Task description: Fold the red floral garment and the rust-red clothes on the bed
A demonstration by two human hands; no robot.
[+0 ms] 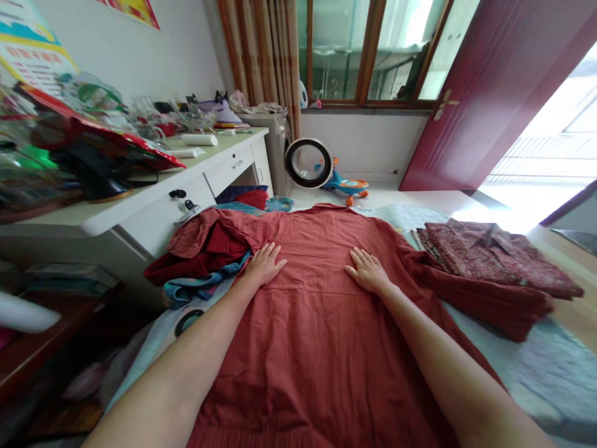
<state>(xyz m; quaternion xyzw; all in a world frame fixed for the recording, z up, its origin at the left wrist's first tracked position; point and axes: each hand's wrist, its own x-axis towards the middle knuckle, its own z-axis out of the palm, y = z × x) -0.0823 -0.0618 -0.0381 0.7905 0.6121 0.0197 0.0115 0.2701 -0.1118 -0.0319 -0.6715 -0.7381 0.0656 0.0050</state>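
Note:
A rust-red jacket (317,323) lies spread out in front of me, its collar pointing away and its gathered hem near me. My left hand (265,264) rests flat on its left side with the fingers stretched out. Across from it, my right hand (367,270) lies flat on the right side, fingers extended. Neither hand grips the cloth. The left sleeve is bunched up beside darker red and blue cloth (200,283). At the right, the other sleeve (489,298) runs partly under a folded patterned garment (494,255).
A light blue bed cover (555,367) lies beneath the clothes. On the left stands a white desk (158,211) crowded with bags and small items. A washing machine (280,149) with its round door open, a blue and orange ride-on toy (347,185) and a red door (448,106) are beyond.

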